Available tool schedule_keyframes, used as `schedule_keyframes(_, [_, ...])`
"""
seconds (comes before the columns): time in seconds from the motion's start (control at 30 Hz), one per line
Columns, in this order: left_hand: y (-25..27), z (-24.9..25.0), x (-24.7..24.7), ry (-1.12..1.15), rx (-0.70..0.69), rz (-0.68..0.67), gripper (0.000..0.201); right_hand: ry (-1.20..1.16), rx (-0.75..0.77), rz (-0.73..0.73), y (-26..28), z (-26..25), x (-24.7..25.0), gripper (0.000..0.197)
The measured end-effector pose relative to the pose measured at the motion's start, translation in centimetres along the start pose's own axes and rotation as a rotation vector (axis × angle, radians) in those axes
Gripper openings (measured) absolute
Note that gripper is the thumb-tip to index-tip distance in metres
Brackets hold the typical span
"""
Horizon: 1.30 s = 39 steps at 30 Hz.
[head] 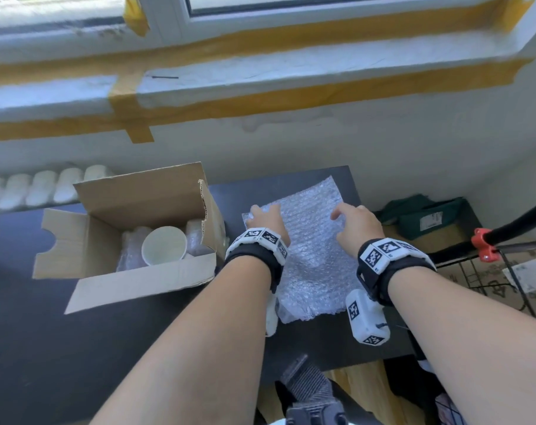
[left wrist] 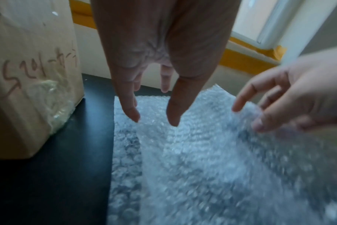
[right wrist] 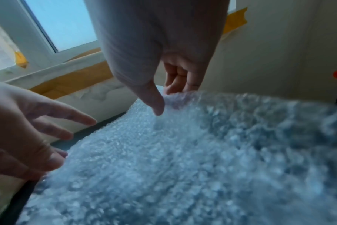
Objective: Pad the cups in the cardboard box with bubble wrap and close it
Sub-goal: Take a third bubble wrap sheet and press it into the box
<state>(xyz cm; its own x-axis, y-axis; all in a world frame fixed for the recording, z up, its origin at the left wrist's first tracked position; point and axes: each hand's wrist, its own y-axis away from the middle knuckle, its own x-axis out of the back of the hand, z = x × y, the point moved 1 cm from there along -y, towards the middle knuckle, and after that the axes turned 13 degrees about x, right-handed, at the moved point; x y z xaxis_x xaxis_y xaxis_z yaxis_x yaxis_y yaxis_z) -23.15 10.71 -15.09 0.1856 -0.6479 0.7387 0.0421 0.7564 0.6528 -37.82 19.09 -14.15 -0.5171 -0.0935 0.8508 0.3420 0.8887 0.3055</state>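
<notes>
The bubble wrap is clear, knobbly plastic with a faint sheen. The box is matt brown corrugated cardboard, the cup smooth and white, the worktop dark and matt.

I see the cardboard box standing open on the left of the dark table, flaps up. Inside it, one white cup sits mouth-up with clear padding on both sides. The bubble wrap sheet lies just right of the box, its far right edge lifted.
</notes>
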Motion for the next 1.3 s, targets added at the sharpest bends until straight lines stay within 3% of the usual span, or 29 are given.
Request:
schedule_keyframes(0.23, [1.1, 0.1, 2.6, 0.215, -0.001, 0.002, 0.06, -0.135, -0.037, -0.008, 0.2, -1.3, 1.6, 0.043])
schedule_keyframes(0.43, [2.4, -0.1, 4.5, 0.238, 0.045, -0.026, 0.051, -0.279, -0.03, 0.174, 1.2, -3.5, 4.6, 0.042])
schedule_keyframes(0.6, [3.8, 0.8, 6.8, 0.387, 0.037, -0.023, 0.053, -0.377, 0.095, 0.277, 0.7, -7.9, 9.2, 0.038])
schedule_keyframes(0.73, [5.7, 1.1, 9.4, 0.48, -0.041, 0.066, 0.049, -0.528, 0.168, 0.415, 0.5, -11.1, 12.6, 0.038])
schedule_keyframes(0.83, [5.6, 1.6, 11.3, 0.561, -0.085, 0.03, 0.043, -0.631, 0.177, 0.516, 1.2, -12.6, 14.5, 0.039])
schedule_keyframes(0.9, [5.4, 1.3, 12.6, 0.743, 0.019, -0.046, 0.05, -0.695, 0.194, 0.571, 1.8, -13.4, 15.5, 0.039])
schedule_keyframes(1.0, [6.2, -0.3, 14.9, 0.833, -0.003, -0.054, 0.06, -0.798, 0.203, 0.618, 2.7, -14.6, 16.3, 0.039])
schedule_keyframes(1.07, [6.1, -1.5, 16.3, 0.952, -0.053, 0.016, 0.049, -0.822, 0.203, 0.618, 3.1, -15.2, 16.2, 0.039])
schedule_keyframes(1.13, [5.4, -2.9, 17.6, 1.102, -0.124, 0.065, 0.051, -0.777, 0.201, 0.584, 3.3, -15.7, 15.8, 0.034])
schedule_keyframes(1.23, [5.9, -5.9, 19.6, 1.184, -0.14, 0.078, 0.061, -0.704, 0.22, 0.413, 3.3, -16.5, 14.7, 0.028])
schedule_keyframes(1.3, [5.8, -8.0, 20.9, 1.204, -0.176, 0.076, 0.063, -0.644, 0.236, 0.299, 3.0, -17.1, 13.8, 0.039])
